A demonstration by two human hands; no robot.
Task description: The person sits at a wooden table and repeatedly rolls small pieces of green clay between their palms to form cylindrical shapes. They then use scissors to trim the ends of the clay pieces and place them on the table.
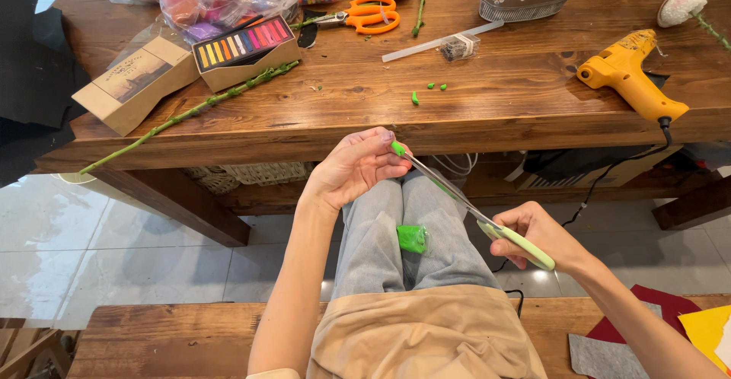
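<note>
The left hand is closed in a pinch, thumb and forefinger pressed on the tip of a small bright green piece of clay-like material, which sits at the far end of a thin metal blade. The right hand is wrapped shut around the pale green plastic handle of that long slim scissor-like tool; whether its blades are parted or together cannot be told, since they read as one thin line.

Both hands work just in front of the dark brown wooden table, below its near edge and over the person's lap. A folded bright green wad of the same material lies on the grey trousers, between the two hands and nearer the body.

As a judgement, the step in hand is trimming or shaping the small green piece against the blade. A careful next move would call for a steady pinch and a small, controlled motion of the tool, so that the fingertips stay off the edge.

On the table, a few small green scraps lie near its middle. Toward its left end lie a long green wrapped stem and an open box of coloured chalk sticks; orange-handled scissors lie at its far side, a yellow glue gun at its right end.
</note>
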